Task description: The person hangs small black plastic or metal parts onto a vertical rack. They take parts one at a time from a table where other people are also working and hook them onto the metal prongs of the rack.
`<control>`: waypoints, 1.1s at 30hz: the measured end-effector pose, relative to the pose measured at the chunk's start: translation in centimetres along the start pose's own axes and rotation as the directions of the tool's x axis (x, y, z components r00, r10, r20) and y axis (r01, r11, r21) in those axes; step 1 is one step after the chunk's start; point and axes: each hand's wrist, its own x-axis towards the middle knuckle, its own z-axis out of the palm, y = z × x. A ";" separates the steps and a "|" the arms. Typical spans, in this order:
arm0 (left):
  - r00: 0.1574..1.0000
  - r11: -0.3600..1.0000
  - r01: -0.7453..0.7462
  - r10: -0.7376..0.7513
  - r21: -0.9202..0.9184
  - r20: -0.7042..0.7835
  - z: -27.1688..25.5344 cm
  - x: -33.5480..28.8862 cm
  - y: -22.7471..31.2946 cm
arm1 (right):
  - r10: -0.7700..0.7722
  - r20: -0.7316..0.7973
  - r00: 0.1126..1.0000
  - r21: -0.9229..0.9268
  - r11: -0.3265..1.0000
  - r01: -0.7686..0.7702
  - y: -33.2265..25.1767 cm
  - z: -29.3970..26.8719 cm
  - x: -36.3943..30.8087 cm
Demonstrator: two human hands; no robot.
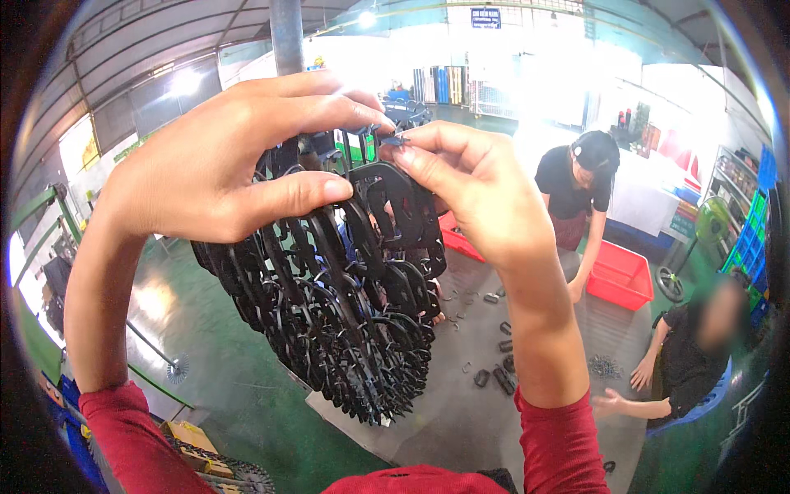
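A dense hanging bunch of black, curved, slotted parts fills the middle of the head view, tiers of them reaching down to a narrow lower end. At its top, my right hand pinches a small dark flat piece between thumb and fingers. My left hand arches over the bunch's upper left side, fingers stretched toward that piece. Its fingertips are beside or touching the piece; which one is hard to make out. The left thumb is well apart from the fingers, lying against the upper black parts. What holds up the bunch is partly hidden.
Below and right stands a grey table with scattered black parts and a pile of small pieces. A red bin is at its far side. One person bends over the table; another sits at the right.
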 end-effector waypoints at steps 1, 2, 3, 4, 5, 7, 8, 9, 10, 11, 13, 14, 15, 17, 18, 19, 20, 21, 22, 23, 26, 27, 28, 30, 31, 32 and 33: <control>1.000 1.000 -0.002 0.002 -0.002 0.000 0.1 0.0 0.2 | 0.040 -0.006 0.999 0.040 0.998 -0.040 -0.2 0.1 -0.1; 1.000 1.000 0.000 -0.001 -0.023 -0.019 0.3 0.1 0.4 | 0.042 -0.008 0.999 0.038 0.998 -0.042 -0.3 0.3 -0.2; 0.999 0.999 0.004 -0.006 -0.044 -0.038 0.4 0.1 0.5 | 0.024 -0.033 0.999 0.054 0.998 -0.022 -0.5 0.5 -0.4; 0.999 0.999 0.004 -0.005 -0.045 -0.039 0.5 0.1 0.4 | 0.006 -0.058 0.998 0.070 0.998 -0.001 -0.5 0.7 -0.5; 0.998 1.000 0.005 -0.007 -0.025 -0.057 0.6 0.1 0.4 | 0.007 -0.058 0.998 0.070 0.998 -0.003 -0.4 0.8 -0.5; 0.997 1.000 0.005 -0.006 -0.009 -0.076 0.8 0.2 0.2 | 0.009 -0.073 0.997 0.075 0.997 -0.003 -0.3 0.8 -0.6; 0.997 1.000 0.006 -0.006 -0.003 -0.083 0.8 0.2 0.1 | 0.011 -0.074 0.997 0.074 0.997 -0.006 -0.2 1.0 -0.6; 0.996 1.000 0.007 -0.006 0.003 -0.090 0.9 0.2 0.0 | 0.023 -0.122 0.992 0.024 0.999 -0.020 0.0 1.2 -0.6; 0.996 1.000 0.006 -0.006 -0.001 -0.091 0.9 0.3 0.0 | 0.033 -0.171 0.985 -0.024 0.999 -0.037 0.0 1.4 -0.6; 0.997 1.000 0.025 -0.024 0.013 -0.080 0.8 0.4 0.0 | 0.036 -0.171 0.985 -0.026 0.999 -0.041 0.0 1.4 -0.6; 0.997 0.998 0.053 -0.051 0.028 -0.061 0.6 0.5 0.1 | 0.025 -0.232 0.972 -0.081 0.996 -0.044 0.1 1.5 -0.4; 0.996 0.995 0.081 -0.078 0.056 -0.047 0.5 0.5 0.2 | 0.029 -0.230 0.973 -0.077 0.996 -0.048 0.2 1.5 -0.3; 0.994 0.991 0.103 -0.100 0.082 -0.036 0.5 0.6 0.3 | 0.011 -0.230 0.973 -0.088 0.996 -0.032 0.1 1.3 -0.2; 0.997 0.997 0.059 -0.057 0.041 -0.060 0.6 1.0 0.3 | -0.004 -0.231 0.973 -0.101 0.995 -0.020 0.0 0.9 -0.4; 0.996 1.000 0.021 -0.021 0.005 -0.085 0.7 1.2 0.3 | -0.035 -0.228 0.973 -0.087 0.996 0.015 -0.1 0.7 -0.6; 0.996 1.000 0.026 -0.026 0.001 -0.084 0.8 1.3 0.4 | -0.066 -0.226 0.972 -0.074 0.996 0.051 -0.2 0.5 -0.7; 0.995 1.000 0.003 -0.002 0.016 -0.104 0.9 1.4 0.4 | -0.061 -0.222 0.973 -0.071 0.996 0.046 -0.3 0.5 -0.8; 0.992 0.999 -0.022 0.025 0.027 -0.122 1.1 1.6 0.4 | -0.092 -0.248 0.964 -0.058 0.995 0.080 -0.4 0.5 -0.9; 0.990 0.999 -0.041 0.045 0.035 -0.134 1.1 1.7 0.4 | -0.123 -0.274 0.954 -0.046 0.992 0.115 -0.5 0.5 -0.9; 0.990 0.999 -0.038 0.041 0.027 -0.133 1.1 1.8 0.5 | -0.153 -0.300 0.942 -0.035 0.988 0.150 -0.6 0.5 -1.0; 0.993 0.994 -0.045 0.056 0.102 -0.105 0.6 1.8 1.5 | -0.209 -0.276 0.938 -0.097 0.977 0.190 -0.9 0.5 -1.2; 0.993 0.992 -0.046 0.058 0.115 -0.101 0.6 1.8 1.7 | -0.235 -0.266 0.935 -0.129 0.970 0.207 -0.9 0.5 -1.4; 0.991 0.986 -0.043 0.062 0.163 -0.115 0.7 1.6 1.8 | -0.227 -0.262 0.938 -0.129 0.971 0.200 -1.1 0.5 -1.6; 0.991 0.982 -0.041 0.063 0.183 -0.120 1.0 1.3 1.9 | -0.169 -0.246 0.954 -0.129 0.982 0.141 -1.5 0.4 -2.1; 0.991 0.983 -0.038 0.061 0.180 -0.123 1.2 1.4 1.8 | -0.116 -0.235 0.965 -0.130 0.988 0.088 -1.6 0.4 -2.3; 0.991 0.984 -0.038 0.060 0.174 -0.121 1.3 1.4 1.9 | -0.169 -0.236 0.957 -0.103 0.984 0.148 -1.2 0.4 -2.3; 0.991 0.986 -0.032 0.053 0.165 -0.122 1.4 1.4 1.8 | -0.163 -0.233 0.959 -0.101 0.985 0.143 -1.2 0.4 -2.5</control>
